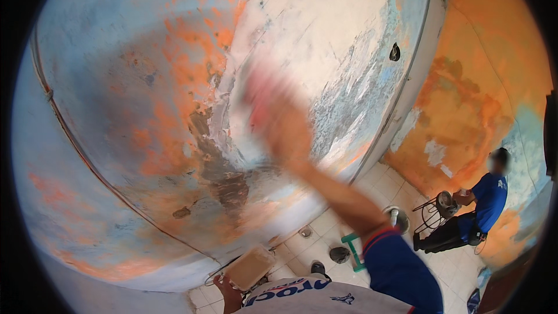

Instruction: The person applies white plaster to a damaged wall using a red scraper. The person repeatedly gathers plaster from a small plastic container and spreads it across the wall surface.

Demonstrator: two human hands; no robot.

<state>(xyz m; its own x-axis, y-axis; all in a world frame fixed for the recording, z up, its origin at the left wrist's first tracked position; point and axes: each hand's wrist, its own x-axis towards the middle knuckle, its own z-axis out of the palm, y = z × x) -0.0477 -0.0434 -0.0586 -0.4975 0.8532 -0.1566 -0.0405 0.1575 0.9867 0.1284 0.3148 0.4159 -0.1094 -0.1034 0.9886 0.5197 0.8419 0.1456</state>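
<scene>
- Facing a curved-looking wall [145, 81], the view shows flaking paint in pale blue and orange patches, with a broad band of white filler [314, 29] spread up its middle and a rough grey-brown bare patch [224, 180] lower down.
- Right hand [273, 110]: raised against the wall at the lower left edge of the white filler; heavily motion-blurred, with a reddish smear at its upper side. Whether it grips a tool, or how the fingers are set, cannot be told.
- Right forearm [343, 195]: bare, running diagonally from the lower right up to the hand; a dark blue sleeve with a red cuff [395, 261] covers the upper arm.
- Left hand [226, 291]: low at the bottom edge, closed on a flat rectangular board [250, 267] with a tan, gritty-looking face, held tilted just below the wall's lower margin and well apart from the right hand.
- Floor [325, 227]: small white square tiles with dark joints; a round drain [306, 232], a dark shoe [339, 254] and a green-framed tool [352, 250] lie on it.
- Adjoining wall [482, 81]: mostly orange, mottled, with white scraped spots.
- Second person [476, 209]: crouched at the right in a blue shirt and dark trousers, beside a round wire-framed object [436, 209].
</scene>
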